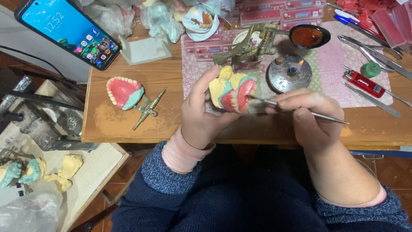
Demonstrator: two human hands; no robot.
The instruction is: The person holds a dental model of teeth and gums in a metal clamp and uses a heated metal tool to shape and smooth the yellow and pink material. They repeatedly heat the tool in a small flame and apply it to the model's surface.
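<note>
Two hands work: left hand [198,112] grips the denture model [231,91]; right hand [310,112], at three o'clock, pinches a metal tool [300,111].

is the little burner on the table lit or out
Lit: a small orange flame shows at the wick on top of the round metal burner, beside the right hand holding a thin metal tool.

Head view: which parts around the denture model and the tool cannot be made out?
- Tool middle: hidden in the right hand.
- Denture model back side: covered by the left hand.
- Tool tip on the pink wax: too small to see contact.
- Items at the top edge: cut off.
</note>
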